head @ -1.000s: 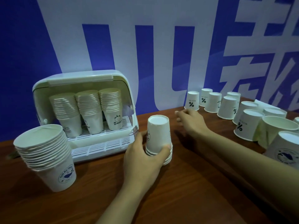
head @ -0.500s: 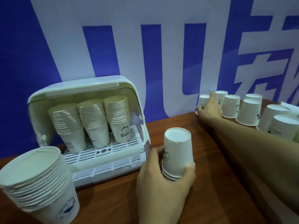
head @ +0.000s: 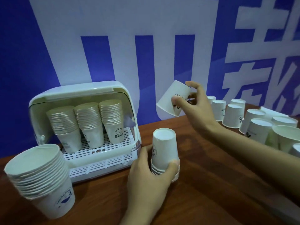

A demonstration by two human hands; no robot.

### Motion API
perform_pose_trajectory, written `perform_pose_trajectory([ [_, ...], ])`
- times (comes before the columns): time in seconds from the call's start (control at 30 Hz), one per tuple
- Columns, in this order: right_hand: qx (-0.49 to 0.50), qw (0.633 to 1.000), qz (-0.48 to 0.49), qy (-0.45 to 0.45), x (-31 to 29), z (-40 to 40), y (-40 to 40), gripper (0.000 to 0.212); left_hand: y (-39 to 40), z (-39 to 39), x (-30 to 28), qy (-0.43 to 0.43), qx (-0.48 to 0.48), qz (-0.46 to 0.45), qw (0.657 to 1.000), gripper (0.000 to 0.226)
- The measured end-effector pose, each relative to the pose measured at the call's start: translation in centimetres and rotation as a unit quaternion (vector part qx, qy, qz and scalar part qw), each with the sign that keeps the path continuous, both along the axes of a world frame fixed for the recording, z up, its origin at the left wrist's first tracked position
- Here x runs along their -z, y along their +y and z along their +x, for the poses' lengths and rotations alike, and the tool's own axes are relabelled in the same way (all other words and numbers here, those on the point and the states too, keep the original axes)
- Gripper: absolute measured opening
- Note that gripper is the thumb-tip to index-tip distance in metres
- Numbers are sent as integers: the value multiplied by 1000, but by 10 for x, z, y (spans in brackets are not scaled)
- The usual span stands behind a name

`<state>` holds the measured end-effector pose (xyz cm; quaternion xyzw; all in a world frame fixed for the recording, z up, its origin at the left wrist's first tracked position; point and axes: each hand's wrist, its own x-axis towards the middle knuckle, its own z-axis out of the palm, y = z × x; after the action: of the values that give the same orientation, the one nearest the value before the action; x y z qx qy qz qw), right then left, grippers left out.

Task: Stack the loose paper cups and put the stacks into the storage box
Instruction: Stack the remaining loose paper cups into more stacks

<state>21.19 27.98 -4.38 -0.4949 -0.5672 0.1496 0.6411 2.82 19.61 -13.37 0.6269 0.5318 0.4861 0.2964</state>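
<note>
A short stack of upside-down paper cups (head: 164, 148) stands on the wooden table, and my left hand (head: 151, 177) grips its base. My right hand (head: 197, 104) holds a single white cup (head: 172, 99) tilted in the air, above and slightly right of that stack. The white storage box (head: 123, 88) stands open at the left with three tall cup stacks (head: 90, 125) on its rack. A tall stack of larger cups (head: 40, 176) stands at the near left. Several loose upside-down cups (head: 233, 116) sit at the right.
A blue and white banner wall (head: 113, 38) rises right behind the table. The wooden table (head: 203, 192) stretches across the front. One loose cup (head: 289, 137) at the far right stands mouth up among the others.
My right hand picked one cup from the far row, lifted it and brought it left toward the stack. My left hand kept hold of the short stack.
</note>
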Motion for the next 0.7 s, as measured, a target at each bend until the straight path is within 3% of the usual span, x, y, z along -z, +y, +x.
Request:
perform_pose_trajectory([
  [0.13, -85, 989, 26, -121, -7, -14, -65, 44, -3, 0, -3, 0, 13, 5, 1000, 67],
  [0.23, -61, 963, -31, -260, 4, -20, -77, 51, -5, 0, -2, 2, 27, 5, 1000, 60],
  [0.3, -49, 946, -52, -317, 16, -25, -79, 56, -6, -1, -1, 6, 25, 12, 1000, 78],
  [0.4, -61, 945, -58, -316, 32, -29, -81, 55, -4, -3, -1, 8, 20, 2, 1000, 112],
  [0.43, -64, 946, -52, -313, 35, -29, -82, 54, -4, -4, -1, 9, 21, 2, 1000, 109],
  [0.57, -81, 950, -42, -299, 46, -29, -83, 53, 1, -5, 5, 20, 21, 23, 999, 63],
  [0.7, -94, 957, -50, -270, 55, -33, -83, 55, 6, -7, 8, 16, 17, 26, 999, 37],
])
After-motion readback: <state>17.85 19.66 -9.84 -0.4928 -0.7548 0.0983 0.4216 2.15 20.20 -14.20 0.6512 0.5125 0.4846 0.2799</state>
